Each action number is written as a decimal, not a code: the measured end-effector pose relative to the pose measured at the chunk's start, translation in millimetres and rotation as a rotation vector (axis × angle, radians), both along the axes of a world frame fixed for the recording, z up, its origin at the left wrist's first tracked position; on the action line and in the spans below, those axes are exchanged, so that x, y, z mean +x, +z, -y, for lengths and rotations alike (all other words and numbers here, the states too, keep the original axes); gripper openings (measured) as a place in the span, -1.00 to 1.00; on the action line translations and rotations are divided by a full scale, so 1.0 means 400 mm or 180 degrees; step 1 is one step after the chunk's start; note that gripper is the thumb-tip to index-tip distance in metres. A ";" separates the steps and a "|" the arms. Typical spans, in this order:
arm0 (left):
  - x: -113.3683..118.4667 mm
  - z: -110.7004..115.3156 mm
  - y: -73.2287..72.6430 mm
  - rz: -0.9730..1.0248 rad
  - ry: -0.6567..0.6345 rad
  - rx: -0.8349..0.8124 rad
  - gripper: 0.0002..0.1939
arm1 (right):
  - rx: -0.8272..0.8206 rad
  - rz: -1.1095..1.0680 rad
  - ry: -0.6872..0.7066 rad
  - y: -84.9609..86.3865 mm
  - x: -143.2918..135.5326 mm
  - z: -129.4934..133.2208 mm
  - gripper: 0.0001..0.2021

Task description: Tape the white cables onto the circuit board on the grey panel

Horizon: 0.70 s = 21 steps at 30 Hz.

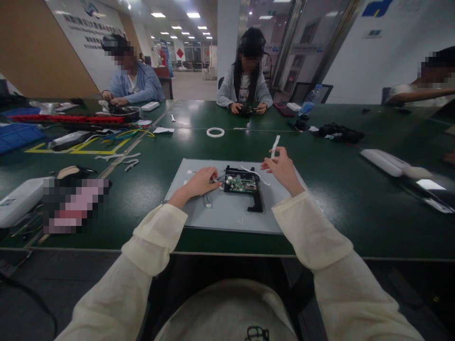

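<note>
A grey flat panel lies on the green table in front of me. On it rests a black frame carrying a green circuit board. At the left side of the board, my left hand has its fingers closed on a grey cable, whose lower part hangs over the panel. My right hand is raised beyond the right side of the frame and pinches a short white strip that points upward. Another thin white strip crosses the frame's upper right corner.
A white tape roll lies behind the panel. Left are white scraps, coloured wires, a blurred pink object and a blue bin. At right are a white device and a bottle. Other people sit around the table.
</note>
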<state>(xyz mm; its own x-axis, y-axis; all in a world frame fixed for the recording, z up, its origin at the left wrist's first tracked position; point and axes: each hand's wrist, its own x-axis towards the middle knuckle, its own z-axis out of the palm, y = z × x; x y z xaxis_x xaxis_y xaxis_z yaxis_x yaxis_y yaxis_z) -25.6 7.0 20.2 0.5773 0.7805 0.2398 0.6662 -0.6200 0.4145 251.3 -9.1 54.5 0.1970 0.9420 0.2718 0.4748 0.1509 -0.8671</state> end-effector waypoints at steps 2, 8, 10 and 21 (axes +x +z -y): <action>-0.002 -0.004 0.003 -0.0034 0.0044 -0.0049 -0.71 | -0.0093 0.0041 0.0057 0.000 -0.001 0.001 -0.66; -0.004 -0.012 0.000 -0.0372 0.0303 -0.0119 -0.40 | -0.0504 -0.0561 0.0389 0.008 0.004 0.017 -0.67; -0.006 -0.009 -0.002 -0.0427 0.0338 -0.0099 -0.35 | -0.0471 -0.0771 0.0544 0.014 0.010 0.032 -0.66; 0.027 0.056 0.086 0.0943 0.0728 -0.0094 -0.64 | -0.0854 -0.0623 0.1560 -0.003 0.059 0.132 -0.67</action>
